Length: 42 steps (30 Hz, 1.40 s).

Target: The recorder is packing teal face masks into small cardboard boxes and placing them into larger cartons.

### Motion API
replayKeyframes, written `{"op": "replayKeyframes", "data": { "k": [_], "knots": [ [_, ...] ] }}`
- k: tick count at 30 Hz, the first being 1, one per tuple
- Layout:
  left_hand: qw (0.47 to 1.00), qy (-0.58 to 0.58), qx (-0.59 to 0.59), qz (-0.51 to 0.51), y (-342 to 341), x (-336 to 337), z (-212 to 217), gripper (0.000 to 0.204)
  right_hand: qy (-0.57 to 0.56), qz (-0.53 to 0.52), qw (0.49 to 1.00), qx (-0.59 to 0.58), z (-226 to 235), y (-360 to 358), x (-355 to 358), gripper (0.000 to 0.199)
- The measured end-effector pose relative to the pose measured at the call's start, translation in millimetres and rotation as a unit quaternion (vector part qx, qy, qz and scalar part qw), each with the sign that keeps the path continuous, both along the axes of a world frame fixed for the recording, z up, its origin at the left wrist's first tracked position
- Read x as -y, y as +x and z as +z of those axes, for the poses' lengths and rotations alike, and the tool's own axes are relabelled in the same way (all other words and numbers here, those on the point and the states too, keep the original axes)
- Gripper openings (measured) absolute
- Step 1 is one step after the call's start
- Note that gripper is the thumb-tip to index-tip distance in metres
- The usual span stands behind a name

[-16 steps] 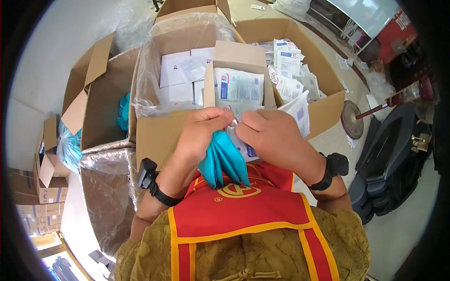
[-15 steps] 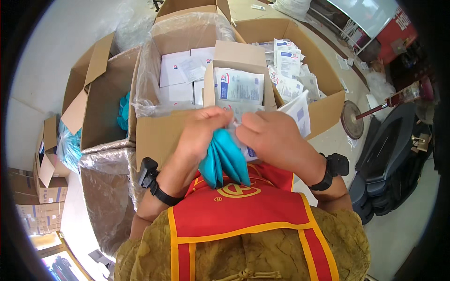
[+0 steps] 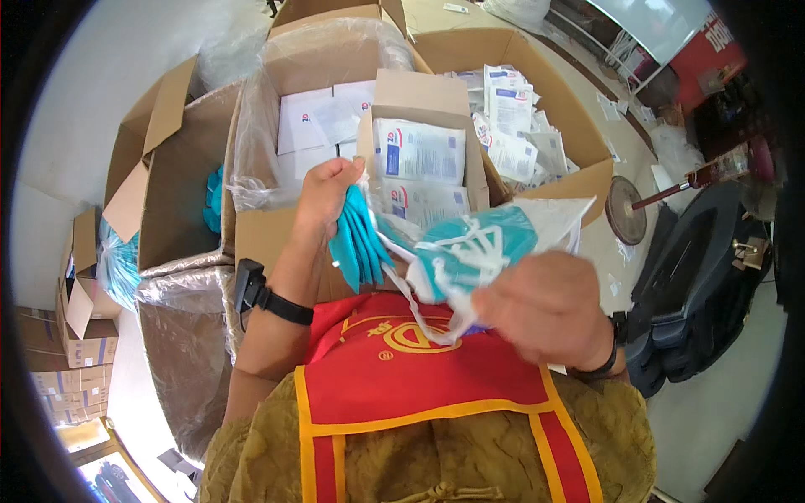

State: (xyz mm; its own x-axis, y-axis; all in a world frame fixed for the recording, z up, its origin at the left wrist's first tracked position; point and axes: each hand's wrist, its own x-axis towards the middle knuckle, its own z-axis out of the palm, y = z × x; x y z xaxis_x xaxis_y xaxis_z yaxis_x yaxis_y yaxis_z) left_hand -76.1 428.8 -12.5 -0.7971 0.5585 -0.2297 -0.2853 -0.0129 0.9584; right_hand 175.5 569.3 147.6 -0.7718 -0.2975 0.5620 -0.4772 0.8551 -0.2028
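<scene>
My left hand [image 3: 323,197] grips a folded stack of teal masks [image 3: 356,243] that hangs down in front of a small open cardboard box [image 3: 419,126] holding flat white packets [image 3: 418,151]. My right hand [image 3: 545,310] holds a clear plastic bag [image 3: 503,239] containing teal masks with white straps, pulled to the right of the left hand. White straps trail between the two bundles. Both wrists wear black bands.
A large plastic-lined carton [image 3: 323,59] with white packets stands behind the small box. Another carton [image 3: 579,163] at the right holds loose white packets. An open carton [image 3: 168,176] at the left contains teal items. Smaller boxes [image 3: 75,335] stack at the far left; a black seat [image 3: 696,293] is at the right.
The hands were together on one teal bundle. Now they have parted: the right hand has drawn the bagged masks to the right, the left keeps the folded stack.
</scene>
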Motion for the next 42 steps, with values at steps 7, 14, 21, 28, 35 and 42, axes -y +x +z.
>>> {"op": "replayKeyframes", "data": {
  "k": [7, 14, 21, 28, 35, 42],
  "knots": [
    [0.998, 0.025, -0.018, -0.053, 12.1, -13.3, 28.1, 0.017, -0.101, -0.182, 0.976, 0.060, -48.3, -52.3, -64.3, 0.007],
    [0.999, 0.039, -0.003, 0.022, 28.2, -10.6, 43.4, 0.022, -0.148, -0.158, 0.973, 0.077, -74.0, -116.6, -81.5, 0.023],
    [0.993, 0.047, 0.024, 0.107, 27.5, -3.8, 36.3, 0.024, -0.317, 0.054, 0.886, 0.336, -4.5, -45.4, -70.0, 0.026],
    [0.994, 0.060, 0.066, 0.055, 48.0, -16.9, 50.6, 0.023, -0.081, -0.146, 0.970, 0.175, -47.8, -43.7, -39.1, 0.039],
    [0.992, -0.036, -0.117, 0.020, 45.6, -3.3, 31.6, 0.027, 0.033, -0.099, 0.968, 0.227, -64.7, -53.3, -34.8, 0.017],
    [0.969, -0.119, -0.213, 0.035, 23.1, -22.0, 6.7, 0.025, 0.101, -0.056, 0.984, 0.134, -32.8, -16.3, -16.0, 0.016]
  ]
}}
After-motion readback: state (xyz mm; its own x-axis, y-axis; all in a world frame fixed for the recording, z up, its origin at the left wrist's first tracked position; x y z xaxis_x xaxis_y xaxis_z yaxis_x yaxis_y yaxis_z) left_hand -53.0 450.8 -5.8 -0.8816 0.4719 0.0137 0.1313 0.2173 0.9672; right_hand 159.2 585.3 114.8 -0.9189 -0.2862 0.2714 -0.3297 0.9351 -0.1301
